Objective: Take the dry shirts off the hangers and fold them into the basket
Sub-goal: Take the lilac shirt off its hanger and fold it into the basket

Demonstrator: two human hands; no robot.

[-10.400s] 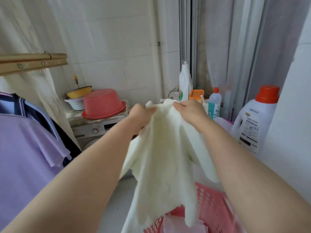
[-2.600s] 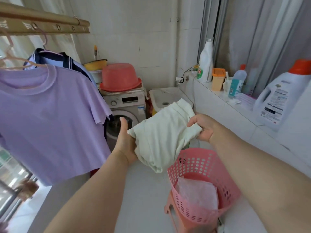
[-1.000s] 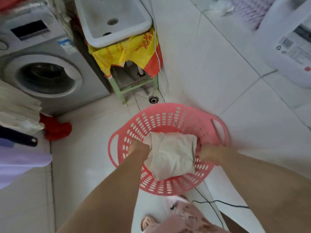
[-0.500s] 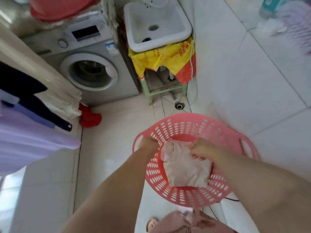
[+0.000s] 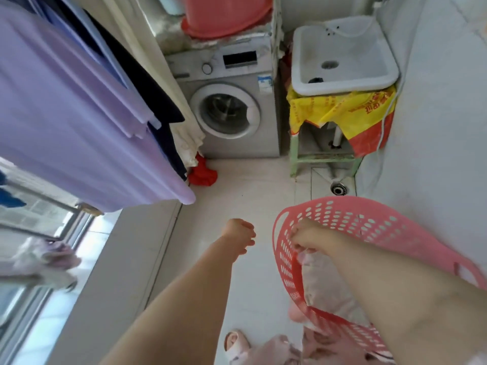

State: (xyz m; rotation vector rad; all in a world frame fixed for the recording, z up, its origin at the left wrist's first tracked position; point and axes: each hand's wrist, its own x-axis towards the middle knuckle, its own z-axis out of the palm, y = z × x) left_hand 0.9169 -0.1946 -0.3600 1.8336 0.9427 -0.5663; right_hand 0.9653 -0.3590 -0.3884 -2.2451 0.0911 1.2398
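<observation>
- L hand [image 5: 238,234]: fingers loose, a bit curled, holds nothing, over the floor.
- R hand [image 5: 313,237]: just right of L hand, down inside the pink basket [image 5: 421,241]. Fingers point down at the folded shirt [image 5: 324,280]; can't tell if they pinch it.
- The folded shirt lies in the pink basket, right under R hand.
- Up & left of L hand: purple shirt [image 5: 66,114] hangs.
- Far past both hands: washer [image 5: 232,109].

Right hand [image 5: 312,237] inside pink basket [image 5: 369,204], at edge of folded shirt [image 5: 324,283]; left hand [image 5: 238,235] empty, beside basket.
</observation>
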